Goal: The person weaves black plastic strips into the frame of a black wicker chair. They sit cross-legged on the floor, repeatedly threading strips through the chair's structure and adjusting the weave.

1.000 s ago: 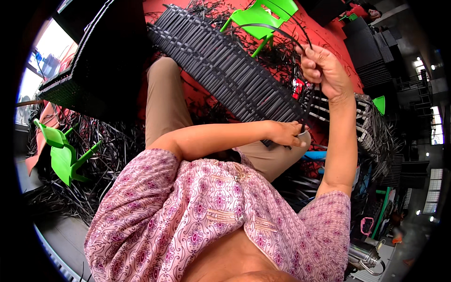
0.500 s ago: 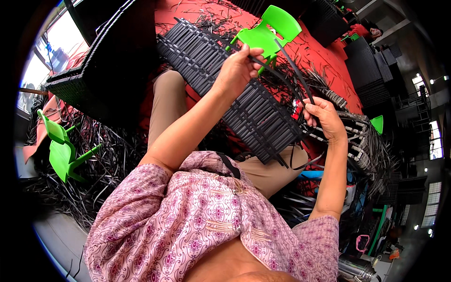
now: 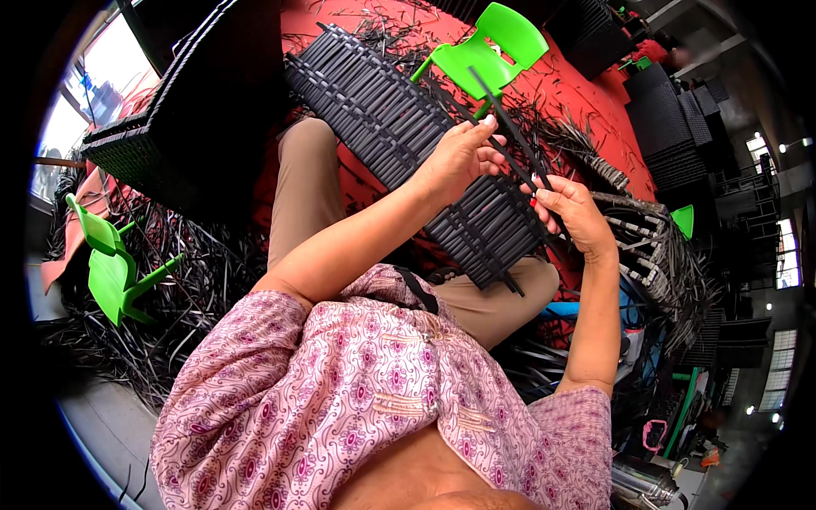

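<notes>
1. Left hand (image 3: 459, 157): forearm raised across the lap from lower left, wrist bent, fingers curled and pinching a thin black strip (image 3: 510, 127) above the panel.
2. Right hand (image 3: 574, 212): forearm upright from the lower right, fingers closed around the same strip lower down, just beside the left hand.
3. Black strip: long, slanting up-left from the right hand toward the green chair.
4. Woven black panel (image 3: 399, 127): lying tilted across both knees, its near corner over the right knee, under both hands.
5. Green plastic chair (image 3: 493, 47): on the red floor (image 3: 586, 93) beyond the panel's far edge.
6. Second green chair (image 3: 110, 263): tipped among loose black strips at left.
</notes>
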Motion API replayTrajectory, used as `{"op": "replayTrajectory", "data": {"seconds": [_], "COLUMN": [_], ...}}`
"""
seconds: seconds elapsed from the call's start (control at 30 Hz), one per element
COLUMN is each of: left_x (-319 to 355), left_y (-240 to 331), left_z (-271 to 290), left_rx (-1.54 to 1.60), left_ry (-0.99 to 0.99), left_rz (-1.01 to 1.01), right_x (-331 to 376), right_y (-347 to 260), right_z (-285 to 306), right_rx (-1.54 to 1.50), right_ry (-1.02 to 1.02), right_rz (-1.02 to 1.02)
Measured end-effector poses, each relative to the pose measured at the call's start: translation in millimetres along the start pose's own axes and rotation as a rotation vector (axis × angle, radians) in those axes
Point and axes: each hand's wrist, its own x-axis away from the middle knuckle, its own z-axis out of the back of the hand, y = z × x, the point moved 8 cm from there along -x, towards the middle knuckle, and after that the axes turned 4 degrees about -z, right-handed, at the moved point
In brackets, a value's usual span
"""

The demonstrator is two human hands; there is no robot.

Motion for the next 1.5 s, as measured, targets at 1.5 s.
{"op": "replayTrajectory", "data": {"seconds": [1.5], "left_x": [104.1], "left_y": [-99.5], "left_z": [9.4], "left_rx": [-0.632], "left_ry": [-0.585], "left_rz": [0.379], "right_x": [177.0], "right_y": [155.0], "right_z": [-40.0], "right_rx": [-0.217], "right_ry": [0.486], "right_rz": [0.01]}}
